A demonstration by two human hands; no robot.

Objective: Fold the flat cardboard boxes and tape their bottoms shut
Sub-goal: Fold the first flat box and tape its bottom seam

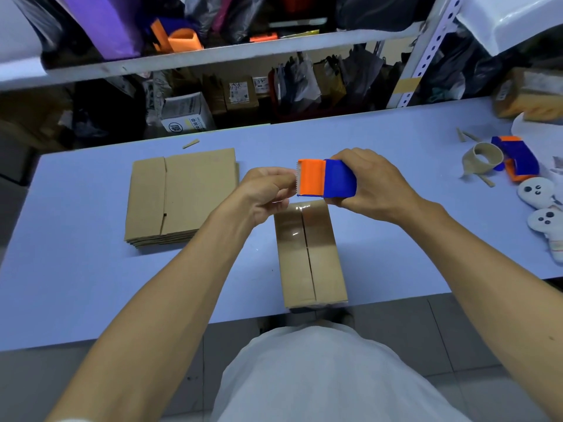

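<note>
Where bare table borders it, the stack of flat boxes lies leftmost; left hand pinches at the tape dispenser gripped by right hand, above the folded box, partly taped, reaching the near edge

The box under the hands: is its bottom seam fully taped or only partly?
Partly. Glossy tape covers the far end of the box; the near seam is bare.

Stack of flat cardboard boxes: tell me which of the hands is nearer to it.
Left. The left hand is just right of the stack of flat cardboard boxes; the right hand, gripping the tape dispenser, is farther right.
</note>
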